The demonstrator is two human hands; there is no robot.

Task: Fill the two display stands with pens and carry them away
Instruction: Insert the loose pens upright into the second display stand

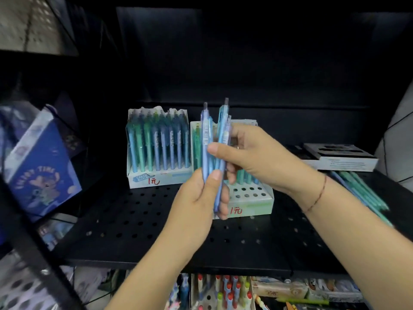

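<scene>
1. We find the left stand (156, 177) full; the right stand (252, 205) beside it has front holes bare.
2. Our left hand (194, 202) and right hand (257, 155) clamp fingers round a bunch of pens (207, 135) before it.
3. Spare pens (366, 191), blurred, seemingly lie on the shelf (134, 220); carrying not begun.

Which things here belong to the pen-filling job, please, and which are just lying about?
Job: full white cardboard stand; part-filled white cardboard stand; bunch of blue plastic pens held by left hand and right hand; loose teal pens.
Lying about: dark blue cartoon box; flat black-and-white box; red-capped pens below.
</scene>
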